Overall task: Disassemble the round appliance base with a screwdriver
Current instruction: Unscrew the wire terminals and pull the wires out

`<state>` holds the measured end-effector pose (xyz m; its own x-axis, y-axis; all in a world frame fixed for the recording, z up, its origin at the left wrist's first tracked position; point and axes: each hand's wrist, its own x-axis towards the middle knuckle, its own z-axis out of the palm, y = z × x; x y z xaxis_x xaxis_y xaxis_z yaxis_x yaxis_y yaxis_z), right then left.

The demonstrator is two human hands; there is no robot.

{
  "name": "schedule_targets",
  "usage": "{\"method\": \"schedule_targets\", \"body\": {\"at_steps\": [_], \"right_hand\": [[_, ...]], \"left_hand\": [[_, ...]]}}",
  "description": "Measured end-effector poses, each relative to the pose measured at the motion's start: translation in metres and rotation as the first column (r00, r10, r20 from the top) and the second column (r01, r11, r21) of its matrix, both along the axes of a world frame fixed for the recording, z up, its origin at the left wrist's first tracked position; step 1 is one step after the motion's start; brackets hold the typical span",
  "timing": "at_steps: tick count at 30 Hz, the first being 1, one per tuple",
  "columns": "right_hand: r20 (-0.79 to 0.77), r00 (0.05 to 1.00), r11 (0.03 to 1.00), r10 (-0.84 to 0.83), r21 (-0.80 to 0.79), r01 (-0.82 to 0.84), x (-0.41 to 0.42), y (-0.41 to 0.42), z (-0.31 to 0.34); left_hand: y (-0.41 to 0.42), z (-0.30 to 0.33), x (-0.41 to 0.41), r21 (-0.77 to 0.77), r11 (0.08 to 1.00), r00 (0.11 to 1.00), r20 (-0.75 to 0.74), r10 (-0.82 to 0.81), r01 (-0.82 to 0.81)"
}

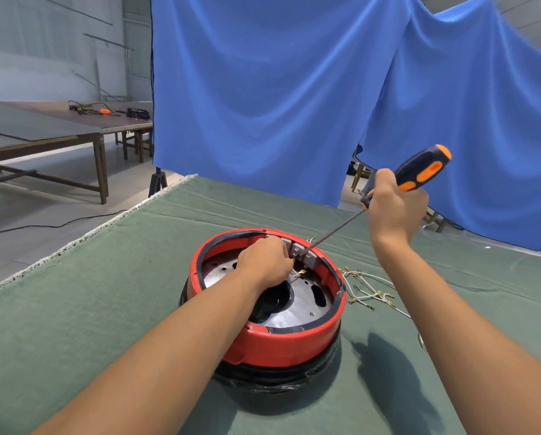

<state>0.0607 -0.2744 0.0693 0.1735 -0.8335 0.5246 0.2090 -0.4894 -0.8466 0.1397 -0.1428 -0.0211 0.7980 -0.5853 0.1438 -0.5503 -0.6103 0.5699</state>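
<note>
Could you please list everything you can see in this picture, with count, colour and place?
round appliance base: one, red ring over black lower part, silver plate inside, middle of the cloth.
screwdriver: one, black and orange handle, tip on the grey terminal block at the base's far rim.
loose wires: a bunch, white with brass ends, on the cloth right of the base.
table cloth: one, green, covering the work table.
backdrop: blue cloth, hanging behind the table.
wooden tables: brown, far left, with small tools and cables.
left hand: inside the base, fingers at the wires by the block.
right hand: grips the screwdriver handle.
</note>
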Motion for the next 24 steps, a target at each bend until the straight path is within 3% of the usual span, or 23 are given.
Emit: {"method": "schedule_targets", "body": {"at_steps": [8, 15, 20, 22, 24], "right_hand": [[-0.004, 1.0, 0.982, -0.001, 0.19, 0.002, 0.003, -0.011, -0.011], [0.223, 0.973, 0.997, 0.066, 0.024, -0.074, -0.029, 0.009, -0.011], [0.246, 0.963, 0.992, 0.111, -0.081, -0.094, -0.045, 0.026, -0.016], [0.273, 0.955, 0.992, 0.119, -0.061, -0.106, -0.05, 0.033, -0.024], [0.326, 0.939, 0.994, 0.107, -0.013, -0.109, -0.052, 0.037, -0.034]], "left_hand": [[-0.001, 0.0, 0.0, 0.012, 1.0, 1.0, -0.004, 0.004, -0.004], [-0.003, 0.002, 0.001, -0.016, 0.999, 0.999, 0.017, 0.03, -0.03], [0.0, 0.008, 0.002, -0.154, 0.965, 0.972, 0.063, 0.224, -0.213], [0.004, 0.007, 0.002, -0.079, 0.976, 0.979, 0.018, 0.203, -0.201], [0.008, 0.006, 0.001, 0.006, 0.996, 0.996, -0.011, 0.088, -0.087]]}}
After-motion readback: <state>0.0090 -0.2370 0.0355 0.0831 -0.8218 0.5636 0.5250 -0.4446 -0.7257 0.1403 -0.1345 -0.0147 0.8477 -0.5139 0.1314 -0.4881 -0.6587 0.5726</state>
